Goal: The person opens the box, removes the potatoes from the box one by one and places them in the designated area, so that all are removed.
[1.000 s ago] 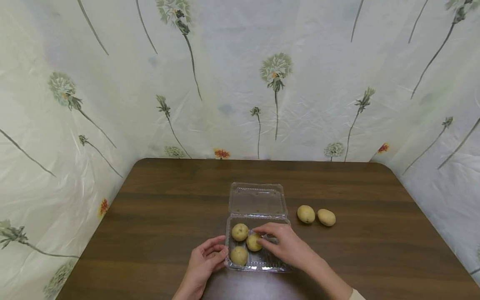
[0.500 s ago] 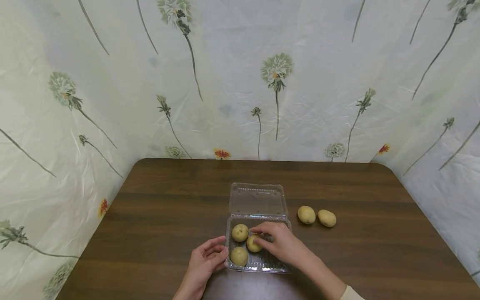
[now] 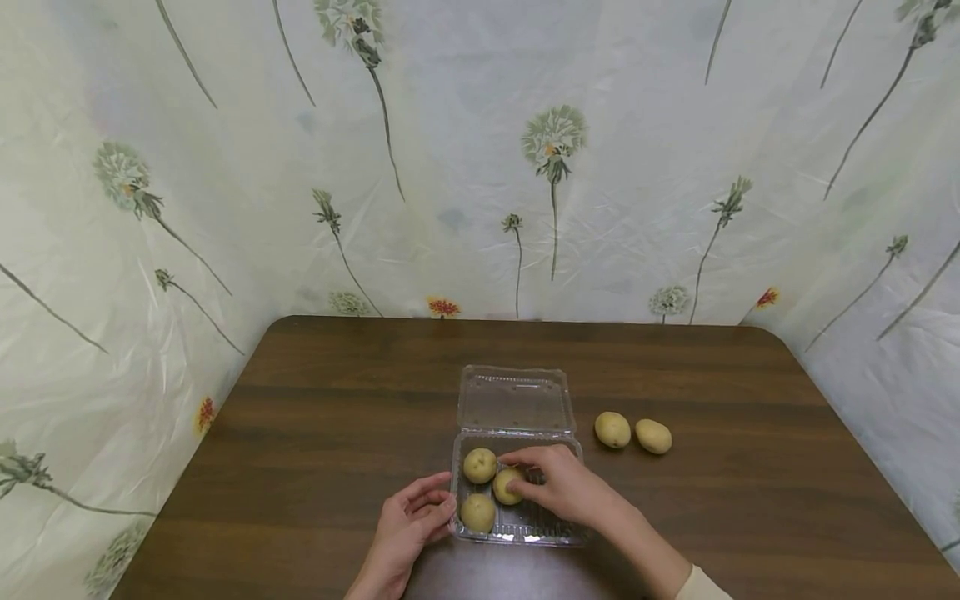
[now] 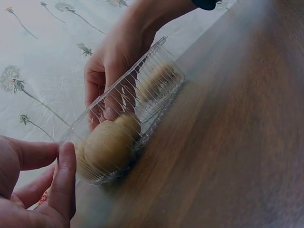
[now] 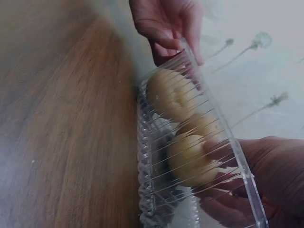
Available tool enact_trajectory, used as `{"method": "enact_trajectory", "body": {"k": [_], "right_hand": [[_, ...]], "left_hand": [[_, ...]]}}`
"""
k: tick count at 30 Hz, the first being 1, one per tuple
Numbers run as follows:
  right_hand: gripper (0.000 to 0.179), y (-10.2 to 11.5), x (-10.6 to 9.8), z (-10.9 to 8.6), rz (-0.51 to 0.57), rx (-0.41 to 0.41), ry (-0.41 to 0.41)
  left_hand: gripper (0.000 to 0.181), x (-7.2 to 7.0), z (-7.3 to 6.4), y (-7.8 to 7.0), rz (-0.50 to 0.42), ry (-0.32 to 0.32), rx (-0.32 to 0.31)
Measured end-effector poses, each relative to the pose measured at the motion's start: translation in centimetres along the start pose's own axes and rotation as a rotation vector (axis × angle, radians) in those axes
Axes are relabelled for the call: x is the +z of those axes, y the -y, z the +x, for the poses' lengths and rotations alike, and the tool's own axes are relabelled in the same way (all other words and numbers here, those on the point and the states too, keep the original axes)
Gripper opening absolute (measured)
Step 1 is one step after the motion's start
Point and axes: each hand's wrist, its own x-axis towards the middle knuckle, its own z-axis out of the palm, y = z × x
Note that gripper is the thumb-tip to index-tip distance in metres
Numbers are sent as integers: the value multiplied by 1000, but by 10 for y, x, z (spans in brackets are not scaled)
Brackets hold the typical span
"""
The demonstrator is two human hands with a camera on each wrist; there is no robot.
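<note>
Right hand [image 3: 561, 487] pinches potato [image 3: 503, 491] — left hand [image 3: 408, 518] grips container [image 3: 519, 532]

On the table [image 3: 337, 417], the tray [image 3: 517, 534] lies with its lid [image 3: 516, 402] directly behind it. In the tray, the first potato [image 3: 480, 466] sits back left, the second potato [image 3: 477, 513] front left, and the third potato [image 3: 506, 487] just right of both, between them in depth. The left hand [image 3: 409, 522] is at the tray's left rim; the right hand [image 3: 564, 486] is over its right part, fingertips on the third potato. Behind that hand, right of the tray, the fourth potato [image 3: 612, 430] and, farther right, the fifth potato [image 3: 654, 437] lie on the table, with a sheet [image 3: 450, 150] behind it
</note>
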Motion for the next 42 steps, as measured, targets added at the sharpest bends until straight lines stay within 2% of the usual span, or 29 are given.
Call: {"method": "enact_trajectory", "body": {"k": [4, 10, 15, 20, 29, 33, 42], "right_hand": [[31, 2, -2, 0, 5, 16, 32], [34, 4, -4, -3, -5, -7, 42], [37, 6, -6, -6, -13, -8, 84], [33, 10, -7, -7, -14, -14, 122], [29, 9, -9, -8, 55, -26, 118], [30, 7, -8, -11, 82, -49, 101], [32, 0, -7, -18, 100, -92, -45]], "left_hand": [[47, 0, 0, 1, 4, -4, -3], [47, 1, 0, 0, 4, -11, -4], [47, 0, 0, 0, 3, -16, -5], [47, 0, 0, 1, 5, -17, -8], [47, 1, 1, 2, 6, -18, -4], [47, 1, 0, 2, 6, -17, 1], [48, 1, 1, 1, 4, -15, 7]]}}
